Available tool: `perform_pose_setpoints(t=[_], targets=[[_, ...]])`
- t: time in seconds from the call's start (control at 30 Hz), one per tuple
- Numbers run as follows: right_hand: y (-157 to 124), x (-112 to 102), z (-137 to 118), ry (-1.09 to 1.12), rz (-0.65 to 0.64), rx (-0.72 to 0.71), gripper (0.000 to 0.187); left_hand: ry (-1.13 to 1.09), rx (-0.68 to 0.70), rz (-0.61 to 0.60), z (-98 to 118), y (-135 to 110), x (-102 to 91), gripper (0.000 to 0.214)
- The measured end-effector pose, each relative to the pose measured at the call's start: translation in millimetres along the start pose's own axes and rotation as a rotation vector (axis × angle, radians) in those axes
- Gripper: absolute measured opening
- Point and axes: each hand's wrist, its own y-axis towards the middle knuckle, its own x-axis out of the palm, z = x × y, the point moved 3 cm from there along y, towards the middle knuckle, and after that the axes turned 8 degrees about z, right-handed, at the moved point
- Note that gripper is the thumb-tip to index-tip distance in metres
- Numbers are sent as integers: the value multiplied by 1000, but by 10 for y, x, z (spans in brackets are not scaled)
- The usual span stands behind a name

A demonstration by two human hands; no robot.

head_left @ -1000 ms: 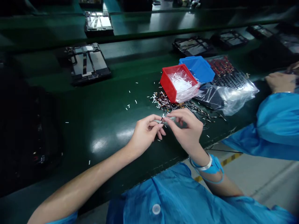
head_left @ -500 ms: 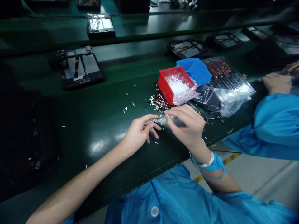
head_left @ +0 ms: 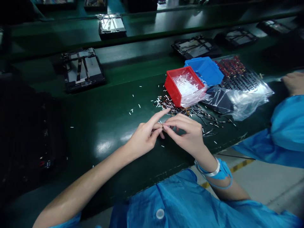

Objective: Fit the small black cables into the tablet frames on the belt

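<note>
My left hand (head_left: pixel 146 136) and my right hand (head_left: pixel 187 134) meet fingertip to fingertip just above the dark green bench (head_left: pixel 99 120). Both pinch a tiny part between thumb and fingers; it is too small to name. The left index finger sticks out toward a heap of small dark wire pieces (head_left: pixel 171 106). Behind that heap a red bin (head_left: pixel 182 85), lined with clear plastic, holds small white pieces. White bits (head_left: pixel 133 109) lie scattered on the bench left of the heap.
A blue bin (head_left: pixel 206 69) sits behind the red one, beside clear bags of dark parts (head_left: pixel 237 85). Black device frames (head_left: pixel 82 68) (head_left: pixel 196 47) (head_left: pixel 111 24) lie on the belts beyond. A co-worker's blue sleeve (head_left: pixel 287 126) and hand (head_left: pixel 293 82) are at right.
My hands have drawn closer together, fingertips now touching. The thin dark piece seen between them earlier no longer shows. The left index finger has stretched out.
</note>
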Motion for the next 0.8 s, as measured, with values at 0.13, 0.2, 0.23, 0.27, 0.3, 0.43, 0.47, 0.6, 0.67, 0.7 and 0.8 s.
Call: perform_pose_setpoints(t=[0.13, 0.2, 0.23, 0.27, 0.3, 0.43, 0.47, 0.6, 0.67, 0.7, 0.8], targets=[[186, -195, 165, -224, 100, -27, 15, -170, -69, -18, 50, -11, -14, 57], [311, -334, 273, -410, 198, -5, 17, -311, -106, 7, 85, -18, -34, 59], [360, -379, 302, -456, 219, -9, 21, -368, -115, 30, 101, -23, -45, 62], [393, -393, 304, -448, 200, -36, 25, -410, -120, 55, 114, -29, -51, 64], [406, -373, 277, -389, 147, -85, 28, -442, -124, 78, 122, -39, -52, 66], [278, -153, -8, -33, -30, -333, 20, -470, -147, 107, 169, -154, 1, 68], [237, -109, -78, 20, -14, -370, 18, -438, -160, 101, 208, -212, 8, 66], [182, -58, -199, 121, 77, -397, 19, 152, -59, 313, 672, -617, -227, 54], [207, -96, -167, 129, 118, -328, 19, 689, 130, 624, 1112, -939, -521, 43], [218, -121, -136, 128, 135, -274, 18, 952, 223, 821, 1344, -1126, -694, 35], [217, -177, -39, 142, 148, -115, 13, 1453, 67, 1430, 1820, -1673, -1328, 49]])
